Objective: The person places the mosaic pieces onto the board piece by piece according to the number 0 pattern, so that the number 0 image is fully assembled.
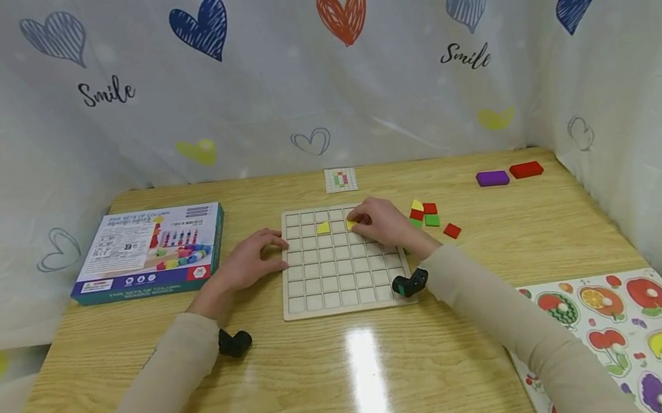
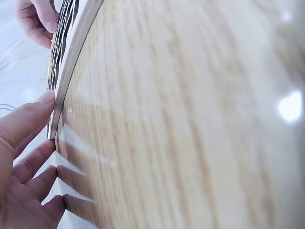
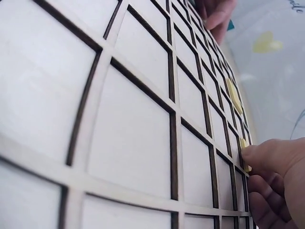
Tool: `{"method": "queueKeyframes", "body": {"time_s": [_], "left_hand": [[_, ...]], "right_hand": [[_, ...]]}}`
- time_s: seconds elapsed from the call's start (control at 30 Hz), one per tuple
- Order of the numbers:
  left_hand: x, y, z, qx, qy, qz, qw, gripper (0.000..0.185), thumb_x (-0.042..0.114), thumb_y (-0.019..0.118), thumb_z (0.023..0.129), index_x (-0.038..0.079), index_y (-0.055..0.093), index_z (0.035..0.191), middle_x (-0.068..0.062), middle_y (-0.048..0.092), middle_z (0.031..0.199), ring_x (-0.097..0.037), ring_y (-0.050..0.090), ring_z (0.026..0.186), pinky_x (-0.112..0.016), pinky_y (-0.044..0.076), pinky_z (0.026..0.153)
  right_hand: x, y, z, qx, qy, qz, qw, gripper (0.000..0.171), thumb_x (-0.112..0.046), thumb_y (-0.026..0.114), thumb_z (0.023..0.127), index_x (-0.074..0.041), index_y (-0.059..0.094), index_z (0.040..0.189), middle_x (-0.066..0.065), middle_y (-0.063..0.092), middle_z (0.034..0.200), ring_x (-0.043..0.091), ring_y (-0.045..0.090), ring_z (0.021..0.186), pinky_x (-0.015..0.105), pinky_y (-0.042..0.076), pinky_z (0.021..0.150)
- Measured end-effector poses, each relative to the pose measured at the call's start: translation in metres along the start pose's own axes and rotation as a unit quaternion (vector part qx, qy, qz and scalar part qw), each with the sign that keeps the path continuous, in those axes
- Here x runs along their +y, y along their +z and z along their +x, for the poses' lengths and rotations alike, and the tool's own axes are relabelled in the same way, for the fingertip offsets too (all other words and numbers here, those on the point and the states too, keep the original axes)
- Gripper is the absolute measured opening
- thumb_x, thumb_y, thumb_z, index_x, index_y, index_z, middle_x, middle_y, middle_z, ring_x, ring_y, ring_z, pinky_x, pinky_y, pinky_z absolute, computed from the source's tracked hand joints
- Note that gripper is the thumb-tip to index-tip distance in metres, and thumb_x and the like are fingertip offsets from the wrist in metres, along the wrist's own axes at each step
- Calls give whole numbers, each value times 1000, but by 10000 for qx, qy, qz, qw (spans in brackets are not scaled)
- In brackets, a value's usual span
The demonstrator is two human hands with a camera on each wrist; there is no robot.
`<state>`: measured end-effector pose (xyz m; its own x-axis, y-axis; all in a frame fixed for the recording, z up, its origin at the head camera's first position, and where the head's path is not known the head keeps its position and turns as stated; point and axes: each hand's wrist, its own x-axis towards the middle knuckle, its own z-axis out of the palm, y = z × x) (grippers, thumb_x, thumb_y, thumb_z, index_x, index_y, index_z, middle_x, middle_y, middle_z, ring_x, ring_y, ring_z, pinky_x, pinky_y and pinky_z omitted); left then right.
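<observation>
A wooden grid board (image 1: 328,267) lies in front of me on the table. My left hand (image 1: 249,259) touches its left edge; in the left wrist view the thumb (image 2: 28,117) is at the rim and the other fingertips rest on the table beside it. Over the board's upper right part, my right hand (image 1: 385,221) pinches a small yellow piece (image 3: 245,160) between thumb and finger, right at a grid cell. Another yellow piece (image 1: 324,228), with one curved side, sits in a cell in the second row, left of the right hand.
Several red, green and yellow pieces (image 1: 432,220) lie right of the board. Behind it is a small pattern card (image 1: 340,180). A boxed toy set (image 1: 146,254) stands left, a fruit puzzle (image 1: 640,322) front right, purple (image 1: 492,178) and red blocks (image 1: 527,170) back right.
</observation>
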<state>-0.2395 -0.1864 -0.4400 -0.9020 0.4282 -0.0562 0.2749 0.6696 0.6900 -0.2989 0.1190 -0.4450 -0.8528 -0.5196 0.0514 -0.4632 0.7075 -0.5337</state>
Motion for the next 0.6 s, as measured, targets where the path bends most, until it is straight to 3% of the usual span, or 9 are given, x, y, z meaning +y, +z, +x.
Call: {"method": "queueKeyframes", "body": {"time_s": [0.6], "left_hand": [[0, 1, 0, 26, 8, 41, 10000, 32, 14, 71, 90, 4, 64, 120, -19, 41, 148, -39, 25, 143, -55, 20, 116]], "right_hand": [[-2, 0, 0, -50, 132, 128, 9998, 28, -17, 65, 95, -3, 69, 119, 11, 66, 107, 21, 61, 92, 36, 51, 82]]}}
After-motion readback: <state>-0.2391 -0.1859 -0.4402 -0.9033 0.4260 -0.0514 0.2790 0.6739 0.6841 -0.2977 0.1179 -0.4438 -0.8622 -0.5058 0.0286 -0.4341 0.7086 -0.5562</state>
